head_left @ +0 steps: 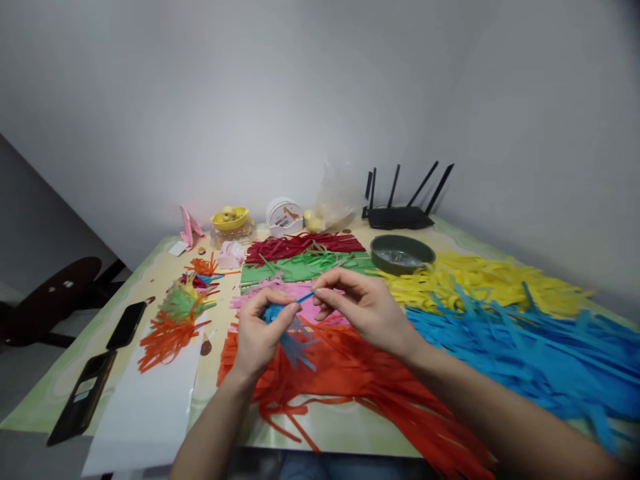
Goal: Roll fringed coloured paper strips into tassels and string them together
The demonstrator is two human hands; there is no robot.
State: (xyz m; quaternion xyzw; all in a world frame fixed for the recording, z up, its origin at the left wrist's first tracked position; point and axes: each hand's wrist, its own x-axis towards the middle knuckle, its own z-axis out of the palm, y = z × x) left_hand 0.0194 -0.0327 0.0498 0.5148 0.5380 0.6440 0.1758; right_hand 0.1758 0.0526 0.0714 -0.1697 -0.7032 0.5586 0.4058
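My left hand [263, 333] is closed around a blue fringed paper bundle [295, 347], whose loose strips hang below the fingers. A thin twisted blue strip [305, 297] runs from that bundle to my right hand [350, 307], which pinches its end between thumb and forefinger. Beneath both hands lies orange-red fringed paper [325, 367]. Behind them are pink [300, 291], green [300, 267] and dark red [305, 247] fringed papers. Blue [525, 353] and yellow [480, 283] strips spread to the right.
Finished-looking colored tassels [175, 320] lie at the left on a white sheet [145, 413], beside two phones [127, 325]. Toward the wall stand a yellow bowl [230, 220], a plastic bag [337, 197], a dark green round dish [403, 253] and a black router [400, 217].
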